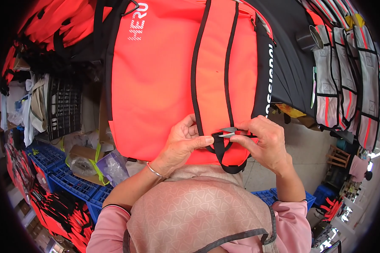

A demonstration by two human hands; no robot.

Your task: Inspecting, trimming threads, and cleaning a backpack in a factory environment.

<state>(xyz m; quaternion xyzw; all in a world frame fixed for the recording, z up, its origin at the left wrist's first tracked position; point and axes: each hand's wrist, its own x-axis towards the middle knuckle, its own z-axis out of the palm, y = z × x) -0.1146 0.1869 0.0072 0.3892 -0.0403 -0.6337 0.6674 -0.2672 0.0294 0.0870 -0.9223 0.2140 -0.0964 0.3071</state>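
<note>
Evidently, a small pair of grey metal thread snips [228, 130] is grasped between the thumb and forefinger of the right hand [264, 137], with the blades aimed at nine o'clock, just at the strap's edge. The bare left hand [182, 141] is set at about nine o'clock from the blades: the lower edge of a padded orange strap with black binding [213, 63] is pinched between its thumb and fingers, presumably so that the fabric is kept taut and steady beside the metal. A loop of flat black webbing [220, 152] is left hanging towards six o'clock, out of the fingers' way.

Both wrists are bent inward, so that the fingertips nearly meet over the work. The left forearm, ringed by a thin silver bangle [156, 170], is brought in from eight o'clock; the right is raised from between four and five, its elbow bent.

Around the hands, the large red-orange fabric backpack [156, 92] is laid strap side up, spread from nine round to one o'clock, its bottom edge turned towards the wearer's beige patterned apron [198, 202], probably so that the strap end is within easy reach. What bears its weight cannot be told. Farther out, blue plastic crates [74, 181] are stacked at eight o'clock.
</note>
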